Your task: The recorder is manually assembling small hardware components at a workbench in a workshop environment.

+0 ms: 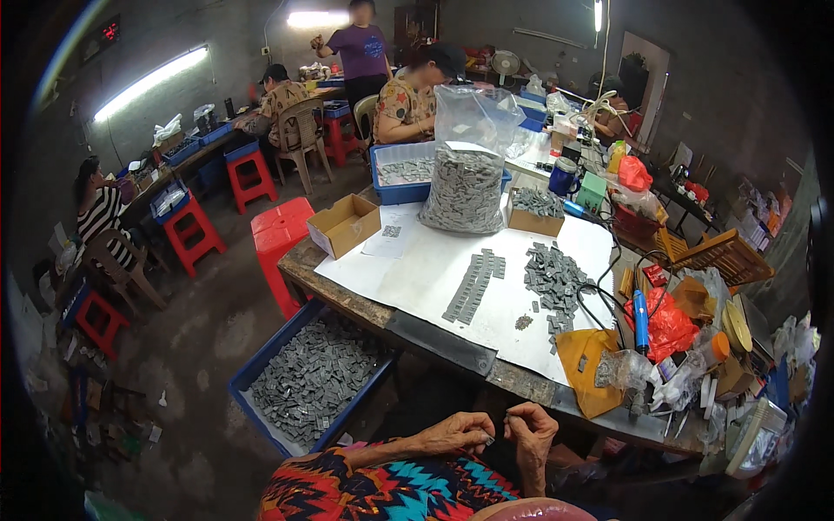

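Note:
My left hand (459, 432) is closed in a pinch in front of the table's near edge. A small pale grey piece (489, 440) shows at its fingertips, too small to make out its kind. Close beside it, my right hand (532, 434) is also pinched closed, and what it holds, if anything, is hidden. On the white sheet (408, 278) beyond lie rows of small grey rectangular pieces (473, 286), laid side by side. To their right spreads a loose pile of similar grey pieces (556, 276), with a little heap of tiny parts (524, 322) nearby.
A blue tray of grey pieces (239, 388) stands low at left. On the table are a large clear bag of pieces (465, 191), an open cardboard box (345, 224), a yellow-orange envelope (584, 365) and a blue electric screwdriver (641, 321). Several people sit or stand beyond.

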`<state>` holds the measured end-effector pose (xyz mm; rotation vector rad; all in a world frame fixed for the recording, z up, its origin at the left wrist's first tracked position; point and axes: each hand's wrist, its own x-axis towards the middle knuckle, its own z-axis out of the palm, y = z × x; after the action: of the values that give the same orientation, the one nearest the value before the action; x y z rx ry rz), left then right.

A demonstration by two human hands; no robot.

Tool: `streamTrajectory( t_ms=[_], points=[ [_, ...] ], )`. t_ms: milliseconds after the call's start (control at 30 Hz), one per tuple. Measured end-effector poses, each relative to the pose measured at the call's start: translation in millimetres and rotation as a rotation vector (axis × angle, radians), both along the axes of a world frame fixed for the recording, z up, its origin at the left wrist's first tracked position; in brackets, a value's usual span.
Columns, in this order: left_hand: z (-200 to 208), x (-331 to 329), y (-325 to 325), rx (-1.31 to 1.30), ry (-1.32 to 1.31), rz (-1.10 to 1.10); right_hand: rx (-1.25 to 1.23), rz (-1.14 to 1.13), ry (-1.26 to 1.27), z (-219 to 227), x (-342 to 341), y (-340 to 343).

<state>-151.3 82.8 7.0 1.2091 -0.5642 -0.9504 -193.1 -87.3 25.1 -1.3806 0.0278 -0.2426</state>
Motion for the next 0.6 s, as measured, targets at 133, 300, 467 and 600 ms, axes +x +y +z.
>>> streamTrajectory(
  t_ms=[133,300,467,600],
  points=[
    [-5,2,0,-0.006,0.023,0.003,0.009,-0.004,0.013,0,3,1],
    [5,2,0,0.028,-0.009,0.003,-0.011,-0.002,0.002,0,3,-1],
    [-2,4,0,-0.006,-0.021,0.011,-0.005,-0.003,0.013,-1,4,0],
    [2,2,0,-0.012,-0.014,0.012,-0.03,-0.002,0.008,-2,3,-1]
  ],
)
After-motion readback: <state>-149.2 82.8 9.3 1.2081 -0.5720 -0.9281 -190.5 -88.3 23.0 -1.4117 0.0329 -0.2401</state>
